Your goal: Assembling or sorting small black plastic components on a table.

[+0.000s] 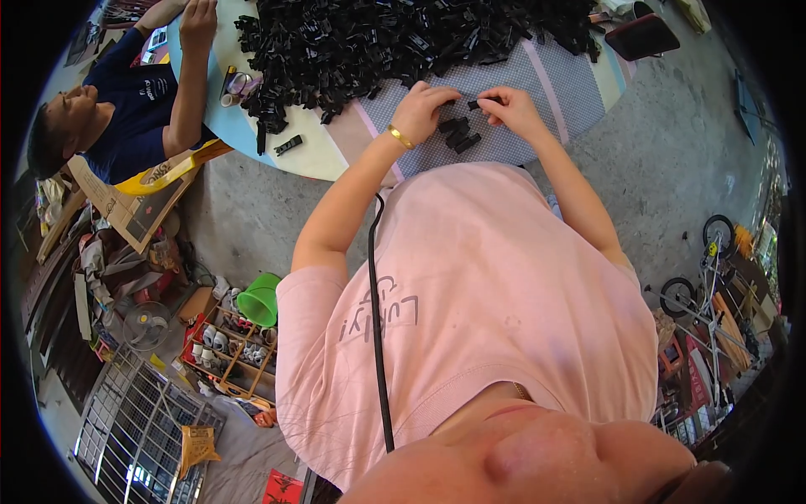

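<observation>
Over the round table's patterned covering (537,118), my two hands face each other a short gap apart. My right hand (514,112) pinches a small black plastic piece (473,105) between thumb and fingers. Across from it, my left hand (424,112), with a gold bracelet at its wrist, has its fingers curled together; what they hold, if anything, is mostly hidden, though something dark shows at the tips. Several similar black pieces (457,134) lie in a small group just below both hands. Beyond them spreads a large heap of black plastic parts (403,42).
A single black part (288,145) lies near the table's left edge, by a tape roll (239,84). A co-worker in a dark shirt (138,109) sits at the left. A dark red-edged object (642,38) is at the far right. A black cable (375,294) hangs down my front.
</observation>
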A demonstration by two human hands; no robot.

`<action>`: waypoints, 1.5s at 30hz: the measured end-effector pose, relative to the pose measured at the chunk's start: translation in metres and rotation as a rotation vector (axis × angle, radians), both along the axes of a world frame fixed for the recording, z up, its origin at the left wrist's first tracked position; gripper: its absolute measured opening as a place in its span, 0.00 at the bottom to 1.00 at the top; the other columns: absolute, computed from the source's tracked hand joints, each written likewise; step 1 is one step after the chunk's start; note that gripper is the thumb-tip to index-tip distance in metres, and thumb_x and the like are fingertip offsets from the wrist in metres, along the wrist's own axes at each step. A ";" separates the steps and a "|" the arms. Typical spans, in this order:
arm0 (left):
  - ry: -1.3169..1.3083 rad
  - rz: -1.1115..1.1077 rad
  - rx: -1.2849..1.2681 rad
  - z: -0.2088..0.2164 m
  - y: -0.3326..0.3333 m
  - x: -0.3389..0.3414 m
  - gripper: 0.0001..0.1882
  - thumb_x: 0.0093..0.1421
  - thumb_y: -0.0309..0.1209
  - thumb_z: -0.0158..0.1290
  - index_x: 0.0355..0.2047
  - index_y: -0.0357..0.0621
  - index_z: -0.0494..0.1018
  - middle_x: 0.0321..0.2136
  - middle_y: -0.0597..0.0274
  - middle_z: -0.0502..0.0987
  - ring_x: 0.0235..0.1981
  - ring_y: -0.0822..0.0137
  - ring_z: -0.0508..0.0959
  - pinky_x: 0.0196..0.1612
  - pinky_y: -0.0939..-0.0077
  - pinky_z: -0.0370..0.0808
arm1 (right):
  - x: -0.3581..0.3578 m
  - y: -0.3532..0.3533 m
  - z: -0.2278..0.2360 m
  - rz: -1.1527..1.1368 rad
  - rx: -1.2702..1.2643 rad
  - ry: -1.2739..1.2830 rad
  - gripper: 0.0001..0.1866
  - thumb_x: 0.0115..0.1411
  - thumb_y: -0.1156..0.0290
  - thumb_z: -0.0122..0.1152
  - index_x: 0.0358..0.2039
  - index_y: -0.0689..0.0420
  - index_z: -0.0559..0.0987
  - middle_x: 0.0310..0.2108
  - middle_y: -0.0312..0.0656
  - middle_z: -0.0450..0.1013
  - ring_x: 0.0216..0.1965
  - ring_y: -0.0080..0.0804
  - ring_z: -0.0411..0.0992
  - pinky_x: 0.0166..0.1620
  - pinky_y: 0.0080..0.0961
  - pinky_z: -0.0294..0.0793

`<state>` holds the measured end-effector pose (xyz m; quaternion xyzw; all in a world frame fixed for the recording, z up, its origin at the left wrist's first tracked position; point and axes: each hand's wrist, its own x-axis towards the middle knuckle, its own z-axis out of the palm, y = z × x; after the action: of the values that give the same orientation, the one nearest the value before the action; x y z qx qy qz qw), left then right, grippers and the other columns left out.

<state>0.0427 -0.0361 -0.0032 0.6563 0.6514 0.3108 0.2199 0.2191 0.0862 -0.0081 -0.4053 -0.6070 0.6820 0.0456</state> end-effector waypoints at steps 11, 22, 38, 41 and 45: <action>-0.198 0.528 -0.186 -0.015 -0.011 0.010 0.12 0.45 0.28 0.55 0.32 0.41 0.73 0.24 0.59 0.75 0.24 0.65 0.75 0.30 0.75 0.72 | -0.037 -0.018 -0.005 0.007 -0.077 0.110 0.11 0.53 0.69 0.57 0.35 0.60 0.75 0.18 0.35 0.71 0.15 0.15 0.65 0.18 0.12 0.64; -0.303 0.547 -0.506 -0.019 -0.001 -0.001 0.14 0.49 0.39 0.56 0.26 0.38 0.75 0.17 0.60 0.76 0.17 0.72 0.74 0.24 0.78 0.70 | -0.046 -0.024 -0.008 0.068 0.095 -0.029 0.11 0.51 0.67 0.59 0.31 0.61 0.76 0.20 0.36 0.73 0.16 0.18 0.68 0.20 0.13 0.67; -0.490 0.569 -0.741 0.004 0.018 -0.002 0.13 0.51 0.34 0.55 0.24 0.34 0.73 0.14 0.61 0.73 0.11 0.73 0.71 0.16 0.80 0.67 | -0.055 -0.004 -0.002 0.192 0.016 -0.329 0.16 0.51 0.59 0.58 0.23 0.62 0.76 0.17 0.39 0.74 0.14 0.22 0.71 0.18 0.17 0.70; -0.595 0.601 -0.769 -0.004 0.019 -0.005 0.11 0.53 0.32 0.55 0.24 0.34 0.72 0.16 0.61 0.73 0.13 0.74 0.71 0.15 0.80 0.68 | -0.059 0.000 -0.002 0.234 0.034 -0.361 0.17 0.51 0.58 0.58 0.22 0.62 0.76 0.17 0.39 0.74 0.15 0.23 0.71 0.19 0.18 0.71; -0.594 0.566 -0.758 -0.003 0.016 0.000 0.12 0.54 0.33 0.52 0.24 0.34 0.72 0.15 0.61 0.73 0.12 0.73 0.71 0.15 0.79 0.69 | -0.061 -0.004 0.006 0.299 0.181 -0.411 0.17 0.51 0.58 0.58 0.21 0.62 0.76 0.16 0.39 0.73 0.15 0.23 0.71 0.19 0.18 0.72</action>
<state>0.0432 -0.0197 -0.0058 0.2151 0.7786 0.2733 0.5223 0.1584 0.0822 -0.0021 -0.4354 -0.7151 0.5276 -0.1437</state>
